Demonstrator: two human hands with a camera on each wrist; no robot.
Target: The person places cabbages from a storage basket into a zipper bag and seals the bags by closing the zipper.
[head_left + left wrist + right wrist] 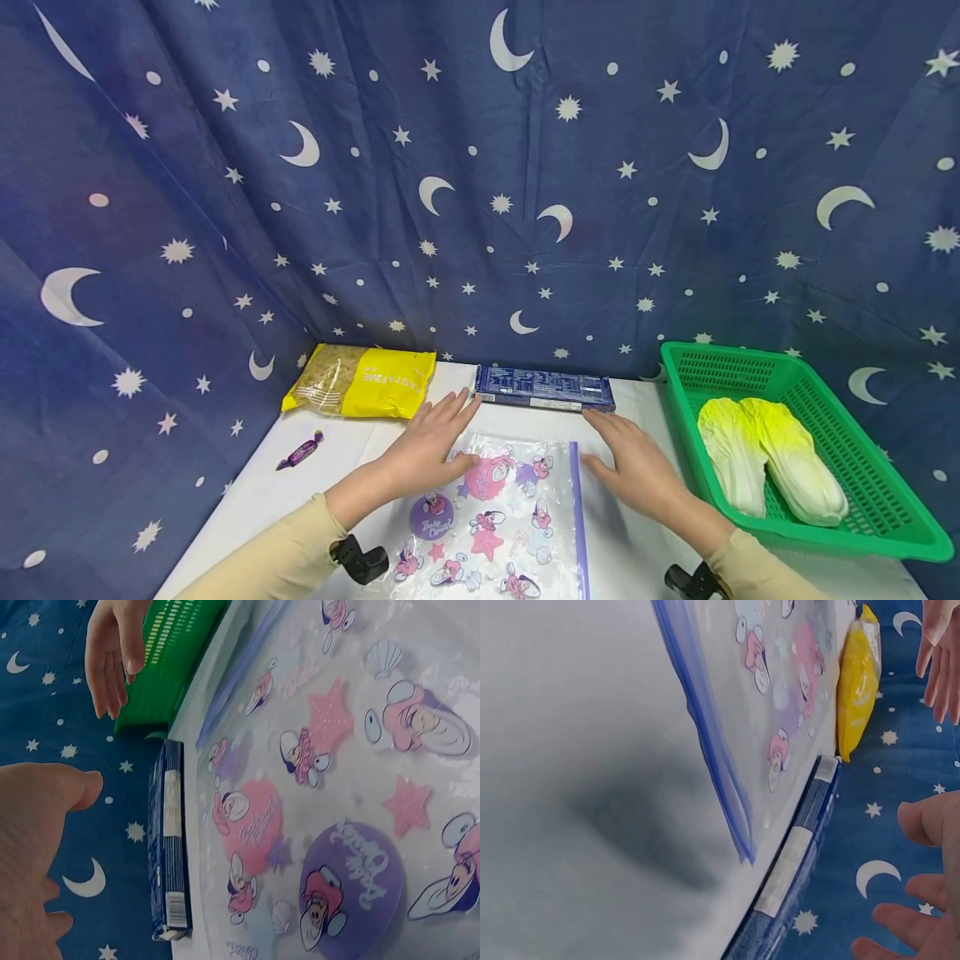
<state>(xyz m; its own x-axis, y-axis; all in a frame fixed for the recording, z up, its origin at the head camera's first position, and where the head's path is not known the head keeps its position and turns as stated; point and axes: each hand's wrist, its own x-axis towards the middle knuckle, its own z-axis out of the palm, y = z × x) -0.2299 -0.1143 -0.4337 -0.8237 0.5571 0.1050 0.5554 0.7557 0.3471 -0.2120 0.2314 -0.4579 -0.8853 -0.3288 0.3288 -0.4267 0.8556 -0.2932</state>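
I have the clear printed bag (517,500) lying flat on the bench (258,504), its purple zip strip (579,517) along the right edge. On my feed the left hand (427,454) hangs over the bag's far left part, the right hand (637,462) just right of it; I read each grip as wide, fingers loosely extended, holding nothing. Just beyond the bag lies the dark blue packet (543,390). Left of the bag I see the purple wrapped candy (302,451) and, farther back, the yellow food pack (386,383); well right of it, the green basket (900,546) holds two cabbages (733,458)
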